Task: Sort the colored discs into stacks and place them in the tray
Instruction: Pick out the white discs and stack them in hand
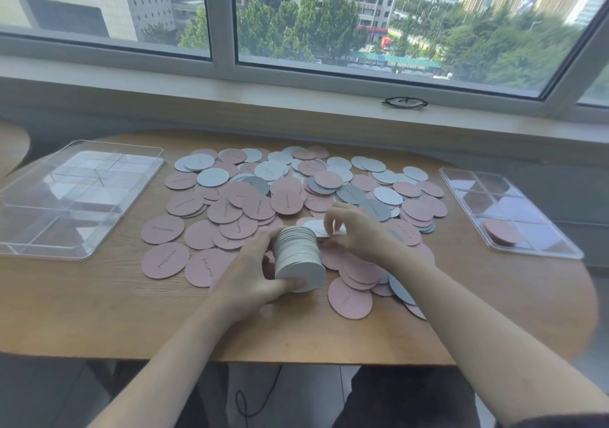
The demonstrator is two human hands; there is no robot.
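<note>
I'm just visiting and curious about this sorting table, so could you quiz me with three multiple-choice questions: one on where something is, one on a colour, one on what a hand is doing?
1. Where do the eyeglasses lie?
A. On the windowsill
B. In the right tray
C. On the disc pile

2. What colour is the stack of discs being held?
A. Pink
B. White
C. Dark grey

3. What is the left hand doing?
A. Resting flat on the table
B. Gripping the stack
C. Lifting the left tray

Answers:
1 A, they sit on the ledge under the window.
2 B, its edges and face are white.
3 B, thumb and fingers curl round the stack while the right hand pinches a white disc beside it.
</note>
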